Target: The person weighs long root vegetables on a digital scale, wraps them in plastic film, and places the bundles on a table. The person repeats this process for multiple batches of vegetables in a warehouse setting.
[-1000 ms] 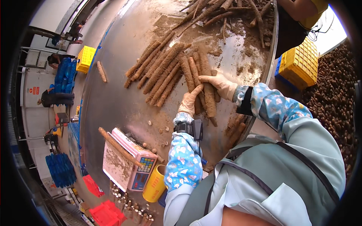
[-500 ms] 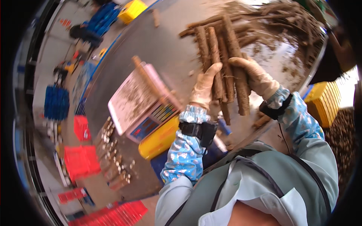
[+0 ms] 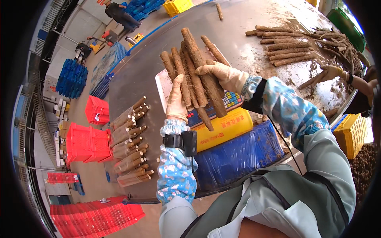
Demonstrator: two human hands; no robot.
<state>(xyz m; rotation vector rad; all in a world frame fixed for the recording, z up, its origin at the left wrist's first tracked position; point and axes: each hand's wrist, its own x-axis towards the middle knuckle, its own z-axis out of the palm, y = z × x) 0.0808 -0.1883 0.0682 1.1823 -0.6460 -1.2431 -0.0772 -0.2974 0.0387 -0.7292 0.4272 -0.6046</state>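
My left hand [image 3: 177,101] and my right hand [image 3: 227,75], both in pale gloves, grip a bundle of long brown yams [image 3: 193,77] from either side. The bundle is held tilted over a weighing scale [image 3: 233,100], hiding much of its pale tray [image 3: 161,88]. Another yam [image 3: 214,50] shows behind the bundle, over the tray. In front of the scale lie a yellow roll-shaped thing [image 3: 226,129] and a blue film-wrapped one [image 3: 242,150].
Cut yams in wrapped bundles [image 3: 129,144] line the table's left side. Sorted yams [image 3: 289,49] and a loose pile lie far right, where a co-worker's gloved hand [image 3: 333,72] holds yams. Red crates [image 3: 85,142] stand left on the floor, a yellow crate [image 3: 352,135] at right.
Both my hands have carried the yam bundle left, from beside the scale to above it. My view has turned right, bringing the co-worker's hand into sight.
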